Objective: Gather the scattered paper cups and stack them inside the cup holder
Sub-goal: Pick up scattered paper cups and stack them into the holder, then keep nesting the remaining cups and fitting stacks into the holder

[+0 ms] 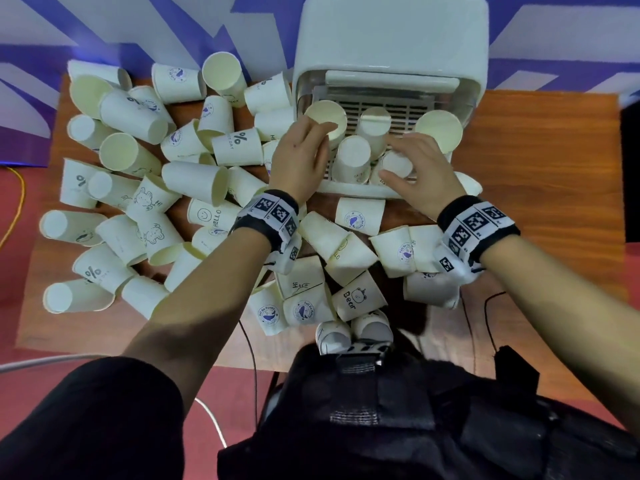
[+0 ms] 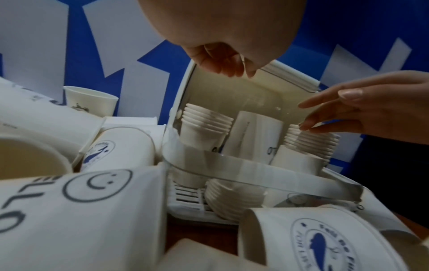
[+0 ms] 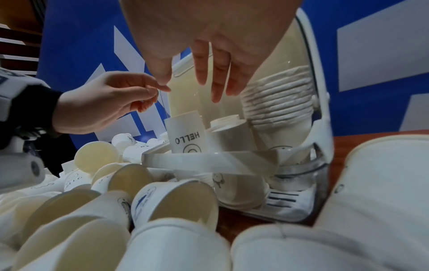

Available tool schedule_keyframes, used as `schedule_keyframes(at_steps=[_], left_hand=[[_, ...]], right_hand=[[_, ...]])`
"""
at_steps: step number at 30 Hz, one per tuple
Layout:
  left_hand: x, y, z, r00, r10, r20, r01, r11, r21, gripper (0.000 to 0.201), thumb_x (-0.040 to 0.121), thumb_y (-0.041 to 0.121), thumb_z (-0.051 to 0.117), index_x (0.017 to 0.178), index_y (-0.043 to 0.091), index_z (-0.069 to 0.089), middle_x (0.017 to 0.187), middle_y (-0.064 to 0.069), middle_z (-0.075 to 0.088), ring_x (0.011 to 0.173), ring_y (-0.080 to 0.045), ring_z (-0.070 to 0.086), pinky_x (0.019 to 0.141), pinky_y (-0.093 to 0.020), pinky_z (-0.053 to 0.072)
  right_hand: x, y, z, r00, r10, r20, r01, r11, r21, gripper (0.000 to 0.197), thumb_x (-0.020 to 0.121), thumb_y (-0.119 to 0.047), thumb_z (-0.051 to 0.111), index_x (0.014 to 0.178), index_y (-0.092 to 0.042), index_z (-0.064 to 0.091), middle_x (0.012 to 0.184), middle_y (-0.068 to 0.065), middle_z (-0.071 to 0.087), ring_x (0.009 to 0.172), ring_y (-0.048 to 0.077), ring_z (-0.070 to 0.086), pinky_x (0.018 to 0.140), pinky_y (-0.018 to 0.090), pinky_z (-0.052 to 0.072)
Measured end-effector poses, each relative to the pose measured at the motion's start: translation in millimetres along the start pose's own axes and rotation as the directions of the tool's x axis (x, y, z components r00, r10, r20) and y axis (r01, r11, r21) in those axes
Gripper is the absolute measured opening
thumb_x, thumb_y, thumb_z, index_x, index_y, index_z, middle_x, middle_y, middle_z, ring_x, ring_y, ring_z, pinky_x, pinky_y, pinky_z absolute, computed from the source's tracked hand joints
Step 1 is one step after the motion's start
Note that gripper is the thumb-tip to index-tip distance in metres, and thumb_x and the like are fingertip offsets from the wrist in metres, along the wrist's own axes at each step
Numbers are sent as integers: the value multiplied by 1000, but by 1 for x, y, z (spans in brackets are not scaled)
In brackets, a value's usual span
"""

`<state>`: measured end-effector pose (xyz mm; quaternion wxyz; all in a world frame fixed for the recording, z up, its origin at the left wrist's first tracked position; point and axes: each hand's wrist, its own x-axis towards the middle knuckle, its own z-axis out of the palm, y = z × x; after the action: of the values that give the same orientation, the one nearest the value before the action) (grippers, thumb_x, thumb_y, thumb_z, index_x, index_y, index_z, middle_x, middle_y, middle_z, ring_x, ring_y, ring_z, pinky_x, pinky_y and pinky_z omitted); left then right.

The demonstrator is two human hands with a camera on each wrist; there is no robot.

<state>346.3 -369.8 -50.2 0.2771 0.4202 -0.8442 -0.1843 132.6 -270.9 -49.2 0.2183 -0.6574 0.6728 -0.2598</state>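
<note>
Both hands were held over the white plastic cup holder, where nested stacks of white paper cups stood. The left hand's grip hung loosely curled and empty; the right hand's grip was spread, holding nothing. A nudge could topple a leaning stack. More cups littered the brown wooden surface before a blue-and-white wall.

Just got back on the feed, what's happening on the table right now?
A person is loading paper cups into the white cup holder. Both the left hand and the right hand reach into its open front with loose fingers, apparently holding nothing. Several nested stacks already stand inside, mostly upside down. Many loose cups still lie scattered over the wooden table, mostly to the left.
</note>
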Motion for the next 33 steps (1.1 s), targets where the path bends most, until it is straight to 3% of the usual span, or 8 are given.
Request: schedule_keyframes(at_steps=[4, 8, 11, 14, 19, 22, 27, 33], left_hand=[[-8, 25, 0, 997, 58, 46, -57, 998, -6, 30, 92, 14, 44, 112, 6, 65, 93, -15, 58, 83, -27, 57, 70, -31, 46], [-24, 47, 3, 994, 46, 98, -43, 998, -34, 31, 91, 15, 42, 111, 8, 65, 92, -10, 60, 85, -25, 57, 72, -25, 41], [-39, 60, 8, 982, 57, 183, -46, 997, -65, 27, 93, 13, 45, 111, 11, 65, 98, -8, 62, 93, -25, 57, 78, -29, 42], [-54, 77, 15, 943, 24, 331, 4, 996, -84, 27, 96, 14, 45, 114, 14, 65, 107, -5, 65, 101, -21, 56, 83, -29, 42], [-83, 104, 35, 911, 57, 407, 4, 989, -149, 24, 94, 13, 50, 110, 12, 67, 108, -5, 67, 99, -23, 59, 83, -30, 43], [-95, 122, 48, 843, 66, 534, 12, 990, -142, 23, 95, 17, 51, 113, 16, 66, 113, -4, 66, 101, -22, 58, 87, -31, 44], [-109, 137, 72, 634, 74, 770, -108, 994, -6, 32, 94, 25, 55, 125, 18, 59, 117, -5, 63, 105, -20, 57, 89, -29, 41], [-112, 138, 88, 572, 45, 819, -226, 969, 104, 41, 89, 34, 63, 126, 17, 56, 121, -6, 60, 106, -22, 54, 84, -29, 40]], right_hand=[[-17, 2, -9, 999, 53, -3, -54, 998, -24, 46, 91, -35, 59, 128, -9, 55, 112, 10, 60, 113, 24, 49, 95, 20, 30], [-40, -1, -15, 989, 141, -48, -140, 990, 12, 32, 93, -24, 56, 122, -10, 61, 112, 10, 61, 111, 23, 52, 92, 17, 30], [-61, 1, -17, 986, 159, -41, -159, 987, -11, 29, 94, -17, 53, 120, -6, 61, 113, 12, 62, 111, 25, 51, 88, 18, 30], [-85, 8, -15, 979, 203, -16, -203, 979, -14, 27, 94, -16, 51, 117, -8, 63, 112, 12, 62, 111, 26, 51, 91, 23, 34], [-131, 20, -12, 968, 250, -16, -250, 968, -36, 31, 95, -23, 51, 120, -8, 62, 110, 12, 63, 108, 26, 53, 88, 26, 37], [-161, 35, -4, 966, 259, 5, -258, 964, -57, 36, 93, -31, 55, 122, -10, 60, 111, 11, 62, 107, 27, 52, 89, 30, 37], [-197, 57, 9, 958, 240, 155, -226, 969, -101, 52, 86, -38, 66, 129, -12, 53, 125, 7, 54, 119, 23, 44, 96, 25, 30], [-215, 68, 21, 936, 298, 187, -298, 954, -30, 72, 76, -45, 73, 136, -22, 40, 133, 2, 47, 118, 21, 47, 99, 40, 40]])
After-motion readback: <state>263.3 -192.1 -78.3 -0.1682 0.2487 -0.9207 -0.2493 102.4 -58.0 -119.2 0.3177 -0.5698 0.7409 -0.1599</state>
